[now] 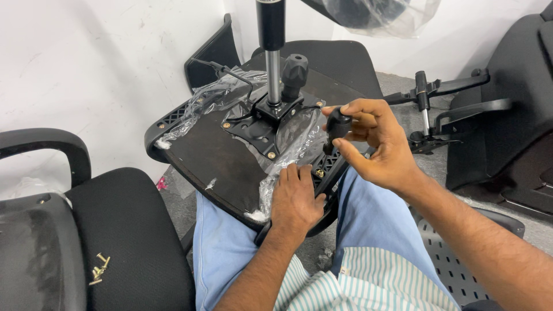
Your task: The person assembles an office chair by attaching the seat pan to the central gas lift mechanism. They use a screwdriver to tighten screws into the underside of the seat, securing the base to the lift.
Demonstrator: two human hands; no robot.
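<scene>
While left hand (296, 198) is lying flat, open, on seat underside (213, 155), right hand (374, 141) is pinching black knob (338, 124) in its fingertips, just above seat edge.

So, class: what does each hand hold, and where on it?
The right hand pinches a small black plastic knob by its rounded head. The left hand holds nothing, pressing flat on the upturned black seat base.

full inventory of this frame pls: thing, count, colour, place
seat base: 1, black, upside down on lap
mechanism plate: 1, black, bolted on base
gas cylinder: 1, black and chrome, upright in plate
knob: 1, black, beside cylinder
plastic wrap: clear, over base
chair: 1, black, left
screws: several, brass, on chair
armrests: 2, black, right floor
left hand: flat on base edge
right hand: pinching black handle
</scene>
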